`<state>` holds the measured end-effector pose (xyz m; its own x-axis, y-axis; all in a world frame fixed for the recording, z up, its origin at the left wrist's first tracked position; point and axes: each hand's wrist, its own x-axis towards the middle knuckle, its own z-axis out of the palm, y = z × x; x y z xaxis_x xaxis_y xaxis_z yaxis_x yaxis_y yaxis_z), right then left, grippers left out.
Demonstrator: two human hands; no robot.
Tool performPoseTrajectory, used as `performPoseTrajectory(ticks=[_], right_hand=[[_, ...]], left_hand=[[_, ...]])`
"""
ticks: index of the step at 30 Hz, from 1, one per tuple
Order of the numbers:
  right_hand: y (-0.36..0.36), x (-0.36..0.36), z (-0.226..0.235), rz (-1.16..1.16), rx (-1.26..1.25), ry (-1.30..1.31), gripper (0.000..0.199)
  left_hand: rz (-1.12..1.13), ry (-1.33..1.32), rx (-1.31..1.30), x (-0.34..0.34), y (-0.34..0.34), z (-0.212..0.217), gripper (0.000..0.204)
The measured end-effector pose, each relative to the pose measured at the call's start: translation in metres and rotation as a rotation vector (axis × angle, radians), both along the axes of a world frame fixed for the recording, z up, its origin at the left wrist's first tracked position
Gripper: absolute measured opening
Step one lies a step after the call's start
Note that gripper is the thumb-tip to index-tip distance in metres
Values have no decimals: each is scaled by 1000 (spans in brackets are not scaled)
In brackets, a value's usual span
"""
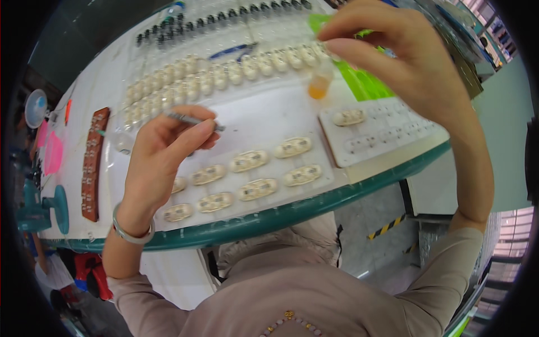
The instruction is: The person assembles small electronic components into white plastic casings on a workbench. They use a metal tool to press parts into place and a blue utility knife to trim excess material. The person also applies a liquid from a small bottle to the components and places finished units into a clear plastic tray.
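My left hand (168,147) is closed around a slim grey metal tool (193,119), which looks like tweezers, above the white work surface. A bangle circles that wrist. At the upper right, my right hand (387,48) is raised with thumb and forefinger close together in a pinch; whatever is between them is too small or blurred to name. Just below those fingertips is a small clear bottle with orange liquid (318,89). In front of me lie several cream oval parts (249,160) in two rows. One similar part (349,117) sits on a white slotted board (387,140) at the right.
Rows of cream parts (219,77) and black-topped pieces (241,16) stand at the back. Blue-handled pliers (229,51) lie between them. A bright green sheet (365,83) is beside the bottle. To the left is a brown strip (93,168) with small metal pieces. A green edge (281,212) borders the table.
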<state>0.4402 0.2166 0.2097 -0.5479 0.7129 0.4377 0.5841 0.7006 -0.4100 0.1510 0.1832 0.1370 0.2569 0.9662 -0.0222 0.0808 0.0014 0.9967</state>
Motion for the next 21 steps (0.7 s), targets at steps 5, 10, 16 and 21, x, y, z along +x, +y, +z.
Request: performPoseTrajectory(ticks=[5,10,16,21], right_hand=[[-7,89,-46,-233,-146,-49,20],[-5,109,-86,-69,-237,-89,36],[6,110,-120,113,-243,-148,88],[6,116,-130,155,-208,-230,97]], left_hand=[[-194,86,22,88,36,-8,16],[-241,97,75,143,58,-23,17],[-264,147,-29,158,62,-37,18],[-239,100,-84,158,61,-43,16]])
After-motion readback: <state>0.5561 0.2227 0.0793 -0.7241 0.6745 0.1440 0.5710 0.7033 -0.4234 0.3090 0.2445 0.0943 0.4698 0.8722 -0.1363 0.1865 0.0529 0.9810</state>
